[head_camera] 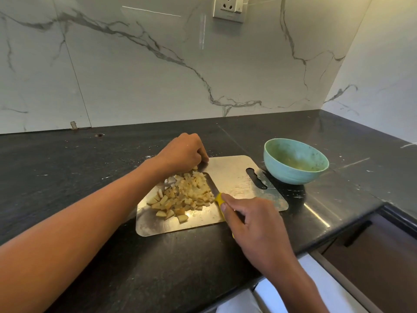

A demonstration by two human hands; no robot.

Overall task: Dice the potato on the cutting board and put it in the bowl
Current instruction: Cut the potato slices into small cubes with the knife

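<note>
looking down through the head camera, i take the shiny rectangular steel cutting board (234, 177) as my landmark, lying on the black stone counter (67, 168). heaped on the board's left half is the pile of pale yellow diced potato pieces (182, 197), some with brown skin edges. my right hand (250, 220) is curled round the yellow handle of the knife (214, 195) at the board's near edge, index finger stretched along the top of the handle; the steel blade lies flat-sided against the right flank of the pile, pointing toward the board's far edge. my left hand (182, 152) hovers over the board's far left corner with fingers bent downward at the back of the pile; i cannot tell whether the tips pinch a piece or only touch. just beyond the board's right end, by its handle slot, sits the round light blue bowl (295, 161), with yellowish residue inside. behind the board rises a white marble-veined wall (135, 75) with a white wall socket (229, 7).
</note>
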